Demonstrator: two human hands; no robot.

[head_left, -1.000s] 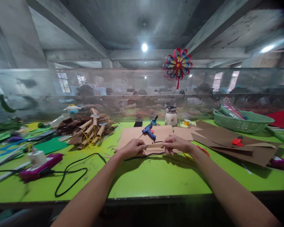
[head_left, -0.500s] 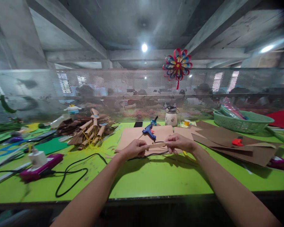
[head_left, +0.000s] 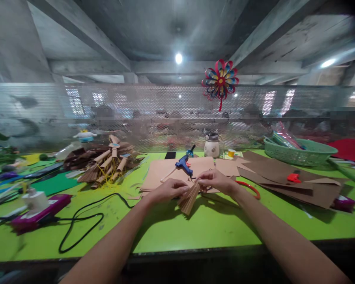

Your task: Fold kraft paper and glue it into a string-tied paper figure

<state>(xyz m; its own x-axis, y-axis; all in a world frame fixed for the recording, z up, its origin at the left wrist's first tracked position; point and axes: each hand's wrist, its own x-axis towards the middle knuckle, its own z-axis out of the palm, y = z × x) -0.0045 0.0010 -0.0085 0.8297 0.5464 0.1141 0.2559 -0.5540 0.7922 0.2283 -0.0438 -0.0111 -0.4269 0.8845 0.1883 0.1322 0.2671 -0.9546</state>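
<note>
A pleated brown paper fan (head_left: 189, 200) hangs between my hands, its folds spreading downward above the green table. My left hand (head_left: 172, 189) is closed on the fan's left edge near the top. With thumb and fingers, my right hand (head_left: 215, 180) pinches its narrow upper end. Just behind them, a blue glue gun (head_left: 184, 165) lies on a stack of light brown paper (head_left: 158, 169). An orange-red curved loop (head_left: 251, 187) shows beside my right wrist, partly hidden by it.
On the left are a bundle of brown paper figures (head_left: 106, 161), a purple power strip (head_left: 43, 213) and a black cord (head_left: 77, 216). Dark brown sheets (head_left: 286, 179) and a green basket (head_left: 301, 154) lie right. A jar (head_left: 211, 146) and phone (head_left: 170, 155) stand at the back.
The folded paper was a narrow strip stretched level between both hands. Now it is turned downward with its pleats fanned out. The view has shifted slightly, and the orange-red loop shows.
</note>
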